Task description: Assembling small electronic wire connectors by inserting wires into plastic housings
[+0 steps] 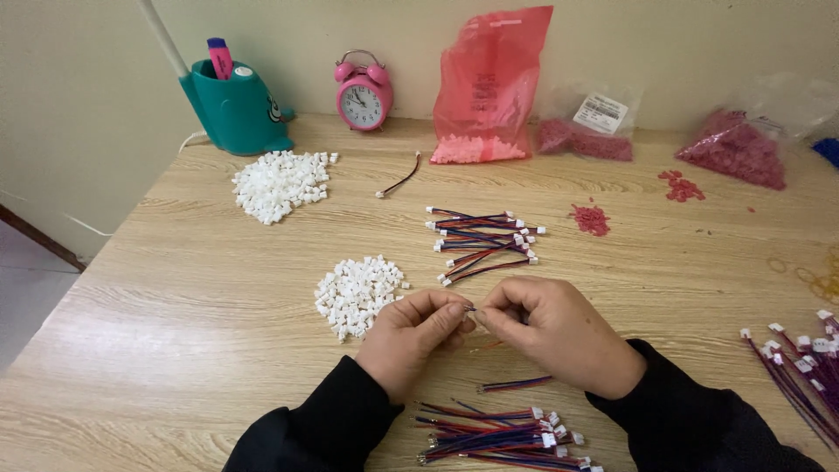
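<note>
My left hand [415, 332] and my right hand [555, 332] meet at the middle of the wooden table [201, 280], fingertips pinched together on a thin red-and-blue wire [516, 383] that trails down under my right hand. What my left fingertips hold against the wire end is hidden. A small heap of white plastic connectors [357, 293] lies just left of my left hand. Below my wrists lies a bundle of wires [502, 437] with white plugs on one end. Beyond my hands sits a pile of finished wires [483, 243] with white plugs.
A bigger heap of white connectors [280, 183] lies far left, near a teal pen holder [236, 109]. A pink alarm clock [363, 92], a pink bag [489, 87] and clear bags of red parts [584, 138] line the wall. More wires [804, 371] lie at the right edge.
</note>
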